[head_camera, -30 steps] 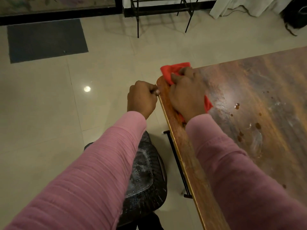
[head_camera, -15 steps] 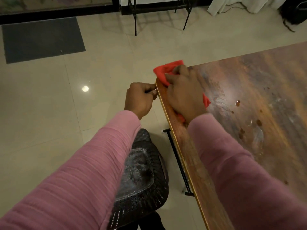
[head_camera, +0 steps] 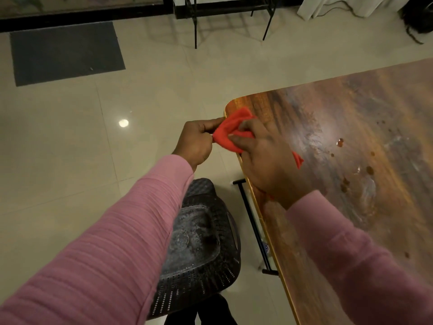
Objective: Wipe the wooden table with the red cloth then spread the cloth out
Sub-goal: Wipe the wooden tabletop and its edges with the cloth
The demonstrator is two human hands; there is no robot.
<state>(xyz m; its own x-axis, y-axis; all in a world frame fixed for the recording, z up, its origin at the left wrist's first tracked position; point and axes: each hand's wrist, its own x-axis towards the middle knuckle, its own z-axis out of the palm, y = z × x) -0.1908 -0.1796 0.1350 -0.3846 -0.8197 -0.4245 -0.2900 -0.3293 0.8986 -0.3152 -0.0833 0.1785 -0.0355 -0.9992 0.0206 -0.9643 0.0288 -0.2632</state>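
Note:
The red cloth (head_camera: pixel 228 132) is bunched at the left edge of the wooden table (head_camera: pixel 351 141), near its rounded far corner. My left hand (head_camera: pixel 196 141) hovers just off the table edge and pinches the cloth's left end. My right hand (head_camera: pixel 264 158) lies over the cloth on the table edge, fingers curled into the fabric; a red tip pokes out to the right of the hand. Most of the cloth is hidden under that hand. Dark drops and pale smears mark the tabletop to the right.
A black perforated plastic chair (head_camera: pixel 201 245) stands on the tiled floor below my left arm, beside the table's black metal frame (head_camera: pixel 253 221). A dark mat (head_camera: pixel 65 52) lies far left, and a black metal stand (head_camera: pixel 225 15) is at the back.
The cloth has come back from the table's far corner toward me along the edge. My left hand, a fist beside the edge before, now pinches the cloth's left end.

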